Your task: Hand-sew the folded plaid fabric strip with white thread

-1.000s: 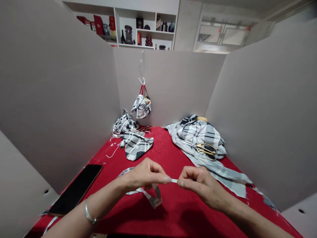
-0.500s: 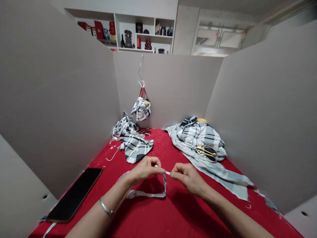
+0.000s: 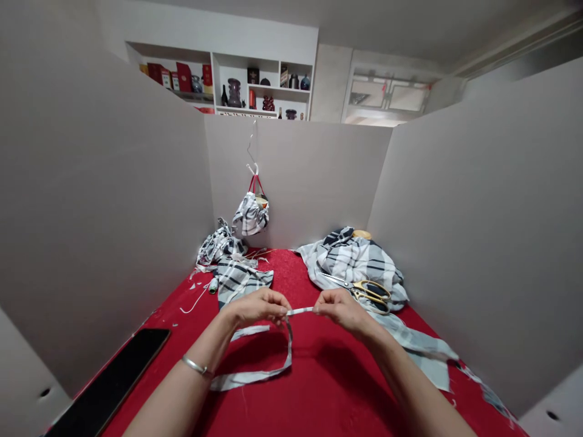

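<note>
Red table (image 3: 328, 388), left hand (image 3: 255, 306), right hand (image 3: 339, 308), both grips narrow, apparently pinching 1 plaid fabric strip (image 3: 299, 311)

My left hand (image 3: 255, 306) and right hand (image 3: 339, 308) face each other, level and just apart, thumbs and fingers pinched closed. My left forearm (image 3: 175, 388) and right forearm (image 3: 405, 376) angle inward and upward.

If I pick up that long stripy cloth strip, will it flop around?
Probably very floppy: the cloth strip sags into a loose loop on the red table cover below the left hand. It looks thin, so likely light. Where it is pulled toward the right hand it runs straight, so it may only stay straight while held tight.
</note>
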{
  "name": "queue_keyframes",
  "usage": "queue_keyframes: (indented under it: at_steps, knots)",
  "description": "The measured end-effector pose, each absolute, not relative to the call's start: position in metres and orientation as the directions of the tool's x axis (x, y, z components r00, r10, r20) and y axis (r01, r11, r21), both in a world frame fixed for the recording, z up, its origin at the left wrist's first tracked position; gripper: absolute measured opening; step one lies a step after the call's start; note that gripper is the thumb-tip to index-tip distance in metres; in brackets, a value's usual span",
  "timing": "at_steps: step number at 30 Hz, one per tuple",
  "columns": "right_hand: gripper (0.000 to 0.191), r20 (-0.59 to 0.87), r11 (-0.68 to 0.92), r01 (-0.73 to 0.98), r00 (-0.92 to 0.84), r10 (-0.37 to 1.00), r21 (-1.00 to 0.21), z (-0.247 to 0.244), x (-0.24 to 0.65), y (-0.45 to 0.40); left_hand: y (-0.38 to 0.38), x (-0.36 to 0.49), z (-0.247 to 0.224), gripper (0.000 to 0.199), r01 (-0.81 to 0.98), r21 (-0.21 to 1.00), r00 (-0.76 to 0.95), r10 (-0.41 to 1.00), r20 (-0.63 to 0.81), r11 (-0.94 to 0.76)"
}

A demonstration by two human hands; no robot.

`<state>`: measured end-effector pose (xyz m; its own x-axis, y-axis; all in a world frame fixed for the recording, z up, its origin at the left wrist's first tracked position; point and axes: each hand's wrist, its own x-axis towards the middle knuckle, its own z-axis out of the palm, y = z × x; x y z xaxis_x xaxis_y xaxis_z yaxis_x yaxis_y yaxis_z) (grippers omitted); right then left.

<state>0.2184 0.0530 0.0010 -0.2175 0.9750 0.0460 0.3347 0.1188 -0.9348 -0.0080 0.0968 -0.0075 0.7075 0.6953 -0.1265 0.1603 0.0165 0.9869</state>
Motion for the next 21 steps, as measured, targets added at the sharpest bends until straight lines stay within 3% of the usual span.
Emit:
queue_keyframes:
  at_steps: [12,21]
  knots:
    - [0.007,0.025,0.124,0.340,-0.283,0.959,-0.932,-0.018,0.206,0.070,0.101,0.000,-0.050,0.014,0.261,0.963,0.490,0.869,-0.072,-0.068]
    - [0.008,0.003,0.108,0.362,-0.278,0.960,-0.926,-0.039,0.205,0.074,0.103,0.006,-0.067,0.013,0.294,0.955,0.420,0.903,-0.090,-0.041]
